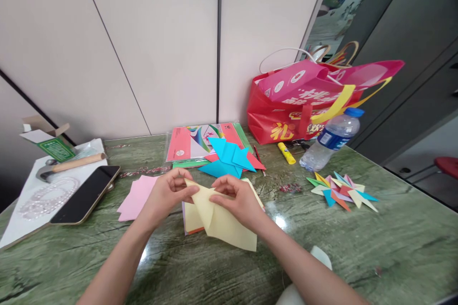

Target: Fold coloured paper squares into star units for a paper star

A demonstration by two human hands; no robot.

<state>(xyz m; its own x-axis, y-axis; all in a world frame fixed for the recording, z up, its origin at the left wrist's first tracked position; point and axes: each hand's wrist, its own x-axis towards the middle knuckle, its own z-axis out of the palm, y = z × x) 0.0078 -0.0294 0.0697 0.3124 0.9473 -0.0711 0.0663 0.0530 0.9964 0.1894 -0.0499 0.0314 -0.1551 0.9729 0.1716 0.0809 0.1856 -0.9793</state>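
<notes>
A pale yellow sheet of paper [232, 228], partly folded with a crease across its upper part, is held up between both hands. My left hand [171, 196] pinches its upper left corner between thumb and fingers. On the other side, my right hand [236, 196] grips the upper edge, thumb in front. Beneath the sheet lies a stack of coloured paper [193, 217], partly hidden by it. Pink paper sheets [138, 196] rest beside my left wrist. Folded blue paper pieces [229, 158] lie just behind the hands, over some red ones.
A packaged paper pack [184, 145] lies by the wall. At the right are a red bag [275, 116], a glue stick [286, 153], a bottle [331, 138] and colourful folded stars [341, 190]. A phone [86, 195], hammer [77, 163] and small box [53, 145] are left.
</notes>
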